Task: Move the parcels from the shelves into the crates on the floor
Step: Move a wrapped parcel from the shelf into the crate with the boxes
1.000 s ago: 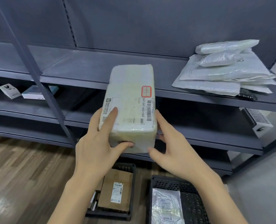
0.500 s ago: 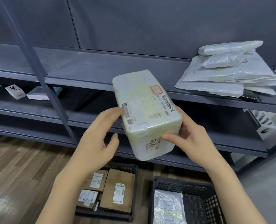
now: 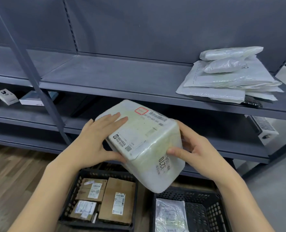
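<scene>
Both hands hold white wrapped parcel [image 3: 142, 144] in air, tilted. Left hand [image 3: 95, 144] flat fingers on labelled top, thumb under near edge. Right hand [image 3: 195, 151] grips right end, thumb on front face. Below grip: left crate [image 3: 72, 190] with cardboard boxes [image 3: 117, 200], right crate [image 3: 205, 211] with plastic mailer [image 3: 170, 215]. Up-right of grip: mailer stack [image 3: 226, 77] on shelf [image 3: 113, 77].

A single head-worn camera is looking forward and down from close above both hands, facing the grey shelves [image 3: 115, 81] beyond them and taking in the crates [image 3: 205, 198] on the floor beneath.
</scene>
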The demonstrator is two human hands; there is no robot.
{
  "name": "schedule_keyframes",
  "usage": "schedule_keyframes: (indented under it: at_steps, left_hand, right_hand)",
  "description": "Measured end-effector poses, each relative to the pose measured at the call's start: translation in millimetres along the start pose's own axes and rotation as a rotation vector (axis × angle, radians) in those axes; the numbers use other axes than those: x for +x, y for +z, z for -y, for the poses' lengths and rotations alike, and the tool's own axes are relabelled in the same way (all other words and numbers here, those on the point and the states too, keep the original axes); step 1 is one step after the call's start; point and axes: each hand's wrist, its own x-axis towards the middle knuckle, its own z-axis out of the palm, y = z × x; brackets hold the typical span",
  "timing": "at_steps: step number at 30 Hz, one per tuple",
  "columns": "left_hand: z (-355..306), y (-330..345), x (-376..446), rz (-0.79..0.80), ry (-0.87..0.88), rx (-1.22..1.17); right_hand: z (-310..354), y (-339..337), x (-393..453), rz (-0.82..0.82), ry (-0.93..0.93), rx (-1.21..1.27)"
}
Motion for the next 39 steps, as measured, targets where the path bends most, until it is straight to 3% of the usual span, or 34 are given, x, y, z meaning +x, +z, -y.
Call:
schedule_keyframes:
  at_steps: [8,14,17,22,26,30,33,39]
  left_hand:
    - [-8,29,-15,-0.1,-0.09,-0.174]
    - [-27,42,-18,-0.343,-0.107,-0.019]
    - [-41,42,-15,-0.4,-0.075,0.076]
    - [-45,40,-13,-0.377,-0.069,0.099]
    - [-27,29,-16,-0.19,-0.157,0.218]
    - [-21,20,-15,-0.038,-0.308,0.1]
    - [-23,22,-16,-0.097,-0.247,0.055]
    - [-30,27,-14,-0.342,-0.165,0.327]
  right_hand:
    - [-3,7,-1,-0.248,-0.01,-0.228]
    - [8,19,2,-0.061,0.002,-0.171]
    - [10,24,7,-0.073,0.022,-0.232]
    - [0,21,6,-0.129,-0.012,-0.301]
    - [-7,18,-1,-0.165,-0.012,-0.277]
    - [-6,17,-2,-0.152,-0.034,-0.269]
    - [-7,15,-2,-0.142,0.001,-0.256]
    - [-15,20,3,-0.228,0.062,-0.327]
